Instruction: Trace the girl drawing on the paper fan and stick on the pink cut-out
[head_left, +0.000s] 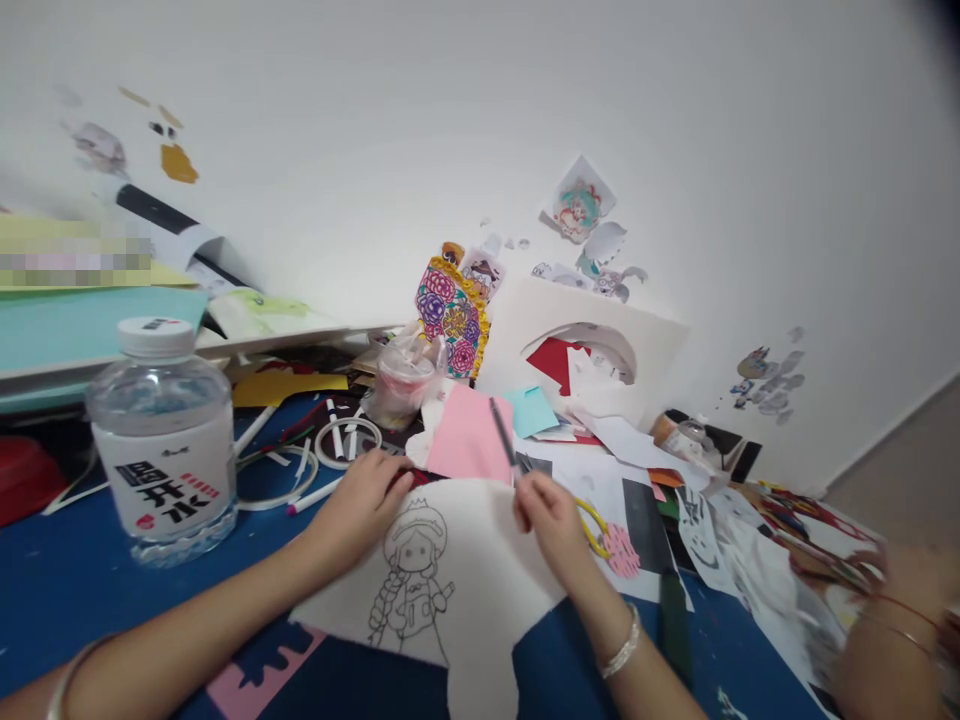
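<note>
A white paper sheet [484,560] with an irregular cut outline lies in front of me. On its left part is a black line drawing of a girl [412,580] with a braid and a crowned hat. My left hand [371,497] rests at the sheet's upper left edge, fingers loosely bent and thumb apart; something dark red lies just beyond its fingertips. My right hand [551,515] is closed around a dark, slim pen [502,433], which points up and away above the sheet's right side. Its fingertips partly hide the pen's lower end.
A water bottle [163,440] stands at left. Behind the sheet are pink paper [472,432], a bagged cup [405,375], tape rings [347,442] and markers. Yellow-handled scissors [592,525] and paper scraps lie at right. Another person's forearm [892,640] shows at lower right.
</note>
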